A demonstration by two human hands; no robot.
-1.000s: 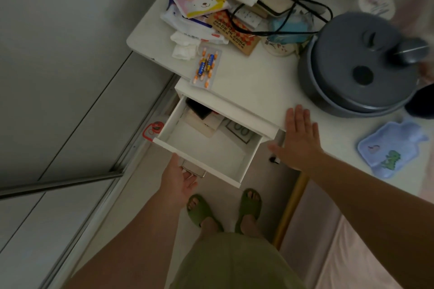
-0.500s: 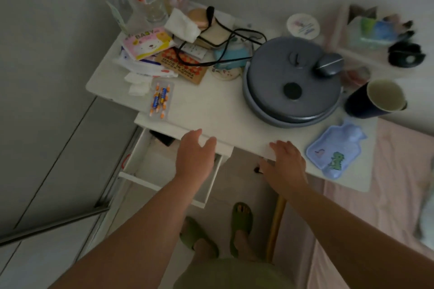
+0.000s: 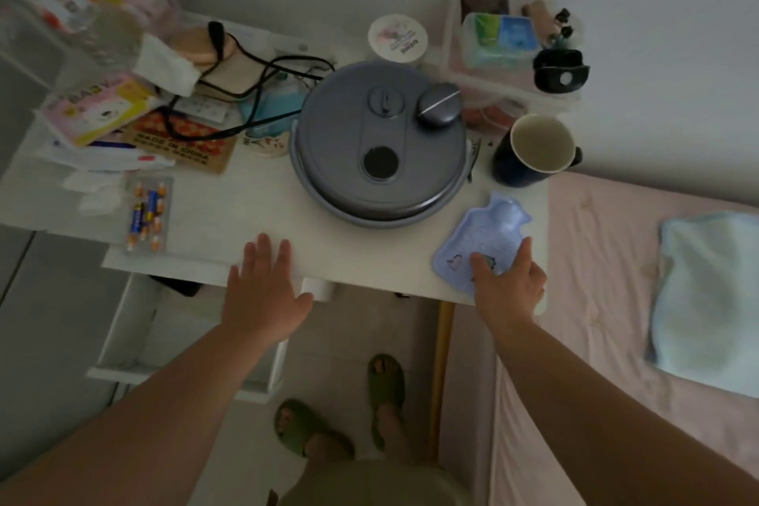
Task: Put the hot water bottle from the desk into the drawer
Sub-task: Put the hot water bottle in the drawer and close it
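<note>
A small light-blue hot water bottle point(image 3: 486, 230) with a green dinosaur print lies flat near the front right corner of the white desk point(image 3: 246, 214). My right hand point(image 3: 507, 279) rests on its near end, with fingers spread over it and the thumb along its right side; a closed grip is not visible. My left hand point(image 3: 263, 288) is flat and open over the desk's front edge, holding nothing. Below it the white drawer point(image 3: 123, 341) stands pulled out at the lower left, partly hidden by my left forearm.
A large grey round lidded pot point(image 3: 380, 144) sits just behind the bottle, a dark mug point(image 3: 534, 150) to its right. Batteries point(image 3: 146, 214), packets, cables and boxes crowd the desk's left and back. A pink bed point(image 3: 636, 320) with a pale-blue towel adjoins on the right.
My right hand moved right along the desk's front edge onto the hot water bottle. My left hand stayed near the front edge above the drawer. The view tilted up and right.
</note>
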